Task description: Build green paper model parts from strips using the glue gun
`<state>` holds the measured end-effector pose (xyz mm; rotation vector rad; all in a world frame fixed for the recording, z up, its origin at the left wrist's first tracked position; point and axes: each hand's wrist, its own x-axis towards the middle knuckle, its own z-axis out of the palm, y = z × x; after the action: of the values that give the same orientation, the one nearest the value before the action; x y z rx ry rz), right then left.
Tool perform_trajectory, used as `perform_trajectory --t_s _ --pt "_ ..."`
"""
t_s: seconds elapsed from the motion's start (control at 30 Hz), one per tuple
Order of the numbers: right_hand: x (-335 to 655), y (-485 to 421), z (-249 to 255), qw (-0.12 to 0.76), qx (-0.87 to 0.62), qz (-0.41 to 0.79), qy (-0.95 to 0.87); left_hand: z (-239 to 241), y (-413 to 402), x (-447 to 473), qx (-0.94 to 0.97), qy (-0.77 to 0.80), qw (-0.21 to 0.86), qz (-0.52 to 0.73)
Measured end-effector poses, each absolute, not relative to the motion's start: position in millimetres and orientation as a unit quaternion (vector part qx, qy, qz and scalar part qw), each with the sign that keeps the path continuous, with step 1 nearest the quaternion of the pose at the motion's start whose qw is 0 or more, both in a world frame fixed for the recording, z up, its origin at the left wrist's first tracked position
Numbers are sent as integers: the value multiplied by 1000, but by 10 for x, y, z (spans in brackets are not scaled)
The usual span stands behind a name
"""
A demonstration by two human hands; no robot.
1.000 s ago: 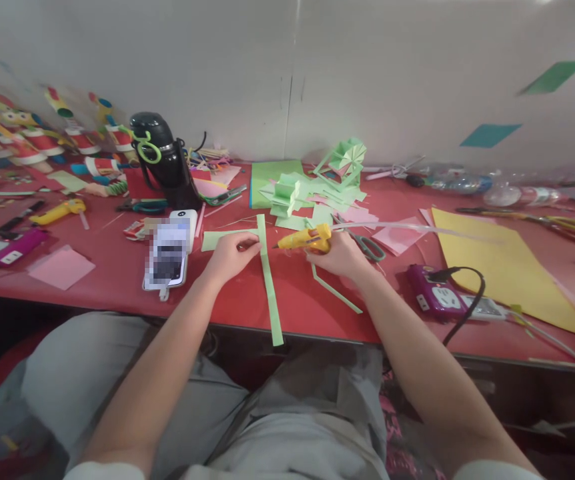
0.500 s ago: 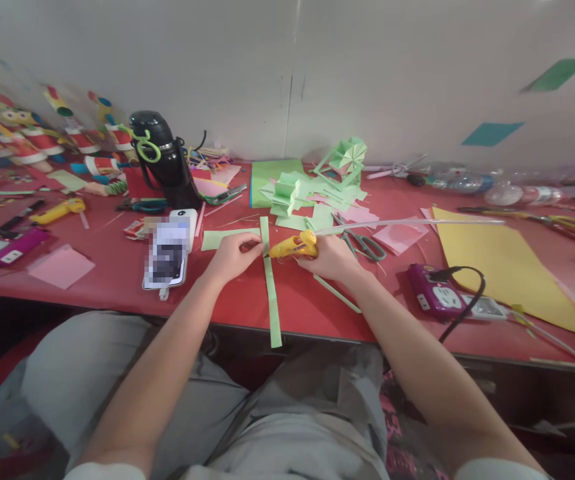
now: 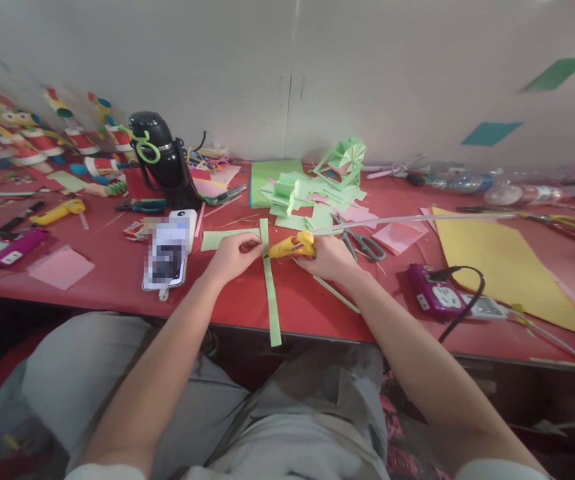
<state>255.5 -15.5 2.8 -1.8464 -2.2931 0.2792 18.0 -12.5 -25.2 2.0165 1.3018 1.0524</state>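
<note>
A yellow hot glue gun [image 3: 290,245] is in the grip of my right hand [image 3: 335,257], its nozzle pointing left. A long clear glue stick [image 3: 407,219] runs out of its back toward the right. The nozzle tip is at a narrow light green paper strip [image 3: 271,300] lying lengthwise toward the table's front edge. My left hand [image 3: 235,257] pinches at the left side of that strip, thumb and fingers together near the nozzle. Behind the left hand lies a wider light green paper piece [image 3: 215,239]. Another thin green strip [image 3: 337,295] lies partly under my right wrist.
A phone [image 3: 167,257] and a black bottle [image 3: 160,160] stand to the left. Folded green paper shapes [image 3: 287,193], scissors [image 3: 367,247] and scraps lie behind. At right are a purple power socket [image 3: 435,293] with cables and a yellow sheet [image 3: 497,267].
The glue gun and my right hand have shifted very slightly, and the far end of the glue stick has tipped up a little. My left hand stays in place.
</note>
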Motion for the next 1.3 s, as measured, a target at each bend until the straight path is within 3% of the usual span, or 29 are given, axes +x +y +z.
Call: perform_trajectory --t_s 1.07,1.3 --pt "2574 -142 3 84 -616 67 -780 -238 -126 143 746 492 239 380" --pt "2731 -125 39 130 -621 81 -769 -247 -121 116 739 491 247 389"
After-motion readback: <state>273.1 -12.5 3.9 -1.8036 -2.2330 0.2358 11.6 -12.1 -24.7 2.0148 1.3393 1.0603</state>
